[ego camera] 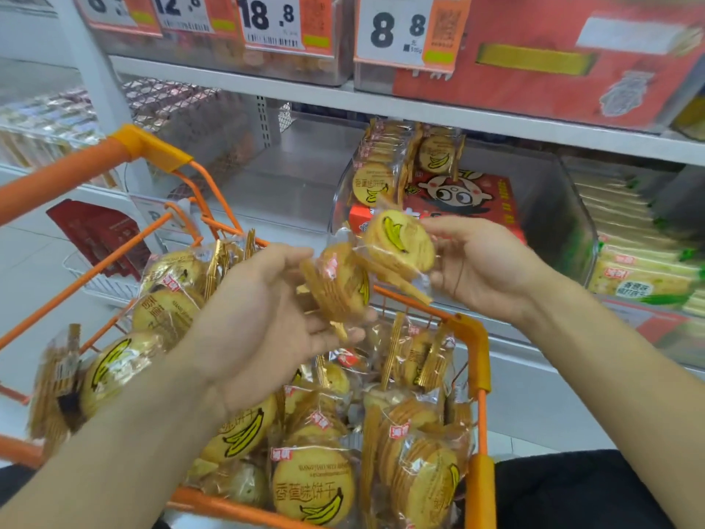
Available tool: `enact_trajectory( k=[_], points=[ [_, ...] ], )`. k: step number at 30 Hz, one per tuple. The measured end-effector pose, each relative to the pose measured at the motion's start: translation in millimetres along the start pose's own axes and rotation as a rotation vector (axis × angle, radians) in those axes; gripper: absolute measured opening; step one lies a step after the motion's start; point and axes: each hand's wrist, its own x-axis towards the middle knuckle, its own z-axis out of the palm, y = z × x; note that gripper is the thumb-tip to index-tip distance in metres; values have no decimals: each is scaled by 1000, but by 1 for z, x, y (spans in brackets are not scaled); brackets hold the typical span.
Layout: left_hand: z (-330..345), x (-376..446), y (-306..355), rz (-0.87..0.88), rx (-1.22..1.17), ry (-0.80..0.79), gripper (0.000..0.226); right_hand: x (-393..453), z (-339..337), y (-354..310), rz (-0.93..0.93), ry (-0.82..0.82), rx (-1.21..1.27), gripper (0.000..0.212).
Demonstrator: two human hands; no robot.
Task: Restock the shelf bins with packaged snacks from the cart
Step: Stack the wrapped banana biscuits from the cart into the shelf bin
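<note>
Both hands are over the cart (481, 360), just short of the bin (541, 208). Left hand (267, 311) has one pack (339, 284) lying across loosely curled fingers, cookie stack running up-left to down-right. Right hand (484, 261) pinches another pack (400, 240) by its edge, banana face tilted toward the camera.

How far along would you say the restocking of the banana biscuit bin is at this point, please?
Barely begun. Done: a few packs stand at the back of the clear bin, which is mostly unfilled. In hand: the left hand holds one biscuit pack, and the right hand holds another pack. Left: the orange cart is still heaped with packs.
</note>
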Motion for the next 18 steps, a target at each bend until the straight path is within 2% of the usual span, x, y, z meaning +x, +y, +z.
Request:
enact_trajectory(
  k=[2, 6, 10, 12, 15, 18],
  points=[
    [6, 0, 0, -41, -20, -21, 55, 1, 4, 6, 33, -1, 5, 34],
    [7, 1, -7, 45, 113, -12, 26, -2, 10, 10, -4, -71, -69, 55],
    [0, -2, -10, 68, 148, 24, 31, -1, 4, 5, -98, -24, -19, 75],
    [1, -4, -10, 60, 125, 24, 37, -2, 1, -2, -144, -62, 82, 66],
    [4, -3, -13, 65, 67, 43, 34, -6, -5, -12, -167, -123, 176, 34],
    [5, 0, -17, 53, 39, 65, 24, -7, -11, -14, -177, -191, 26, 35]
  ],
)
